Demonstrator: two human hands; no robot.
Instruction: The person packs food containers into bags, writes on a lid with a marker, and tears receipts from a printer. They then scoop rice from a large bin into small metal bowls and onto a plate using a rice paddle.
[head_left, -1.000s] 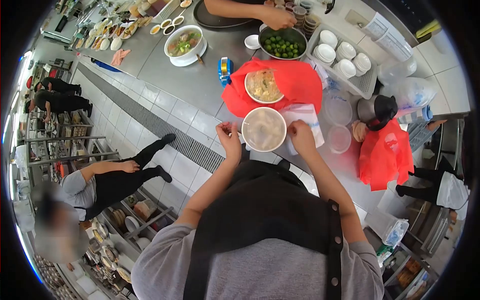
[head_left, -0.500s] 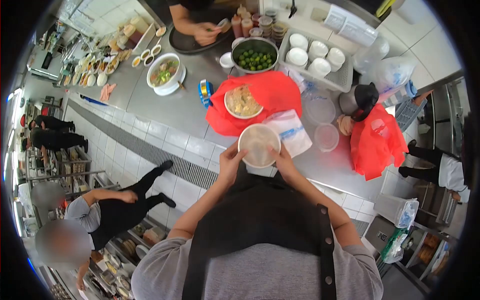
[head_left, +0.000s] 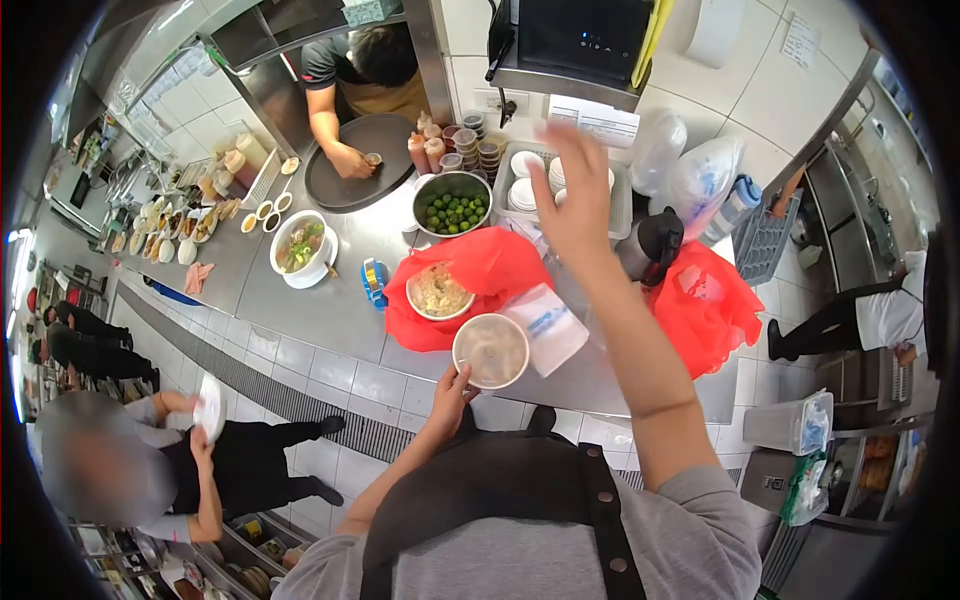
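Observation:
My left hand (head_left: 455, 395) grips the rim of a round white tub (head_left: 491, 351) with a cloudy, see-through lid, at the counter's front edge. Raised over the counter, my right hand (head_left: 577, 190) has its fingers spread and holds nothing; it is slightly blurred. Behind the tub, an open bowl of pale food (head_left: 440, 291) sits in a red plastic bag (head_left: 500, 262). A white packet with blue print (head_left: 545, 328) lies against the bag, right of the tub.
A pot of green limes (head_left: 452, 204), a crate of white cups (head_left: 520, 190), sauce bottles (head_left: 425, 152), a soup bowl (head_left: 299, 246), a tape dispenser (head_left: 374, 282), a dark jug (head_left: 650, 247) and another red bag (head_left: 703, 308) stand around. Across the counter a person touches a round tray (head_left: 350, 195).
My right hand has let go of the tub and risen forward over the counter. My left hand still holds the tub. The view has tilted up; the person at left now holds something white.

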